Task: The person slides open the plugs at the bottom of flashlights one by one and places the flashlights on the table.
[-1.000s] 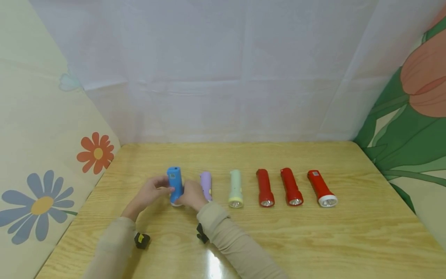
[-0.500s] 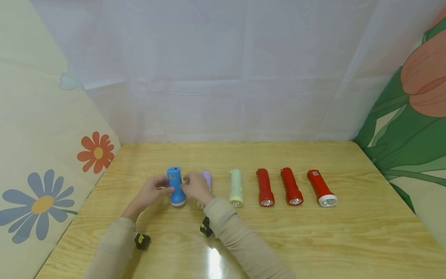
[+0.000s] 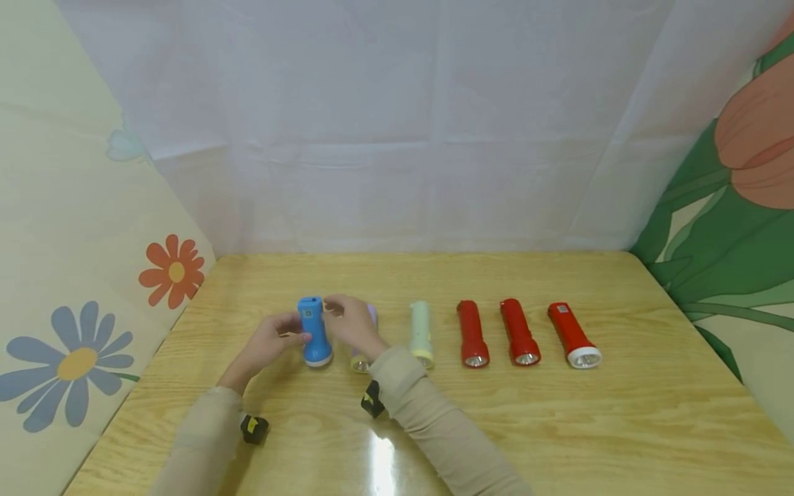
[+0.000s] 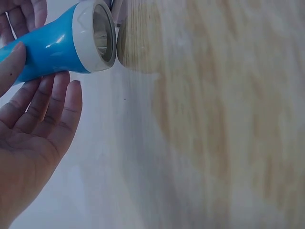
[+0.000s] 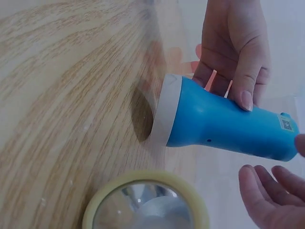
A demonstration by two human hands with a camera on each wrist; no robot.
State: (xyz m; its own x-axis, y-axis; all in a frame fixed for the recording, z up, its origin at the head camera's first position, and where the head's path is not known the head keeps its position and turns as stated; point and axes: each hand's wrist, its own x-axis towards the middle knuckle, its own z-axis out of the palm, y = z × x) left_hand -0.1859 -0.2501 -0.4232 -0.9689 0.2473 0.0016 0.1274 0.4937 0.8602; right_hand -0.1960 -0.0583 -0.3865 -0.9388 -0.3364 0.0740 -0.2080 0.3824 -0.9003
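A blue flashlight (image 3: 315, 334) with a white head ring stands tilted, lens end down, at the left of the table. My left hand (image 3: 271, 342) holds its body from the left, thumb on the near side and fingers behind. The lens rim is close to the tabletop in the left wrist view; I cannot tell whether it touches. My right hand (image 3: 355, 322) is at the right of the flashlight's tail end, fingers loosely bent around no object. In the right wrist view, one fingertip (image 5: 300, 144) is at the tail; contact is unclear.
Partly under my right hand lies a purple flashlight (image 3: 360, 363) with a yellow rim. Rightward follow a pale green flashlight (image 3: 420, 329) and three red ones: a plain red flashlight (image 3: 471, 334), another red flashlight (image 3: 518, 332) and a white-rimmed red flashlight (image 3: 571, 334). A white cloth (image 3: 397, 138) hangs behind.
My right hand has moved from the blue flashlight's head up its right side to the tail end, its fingers loosening. My left hand and the flashlight have barely moved.
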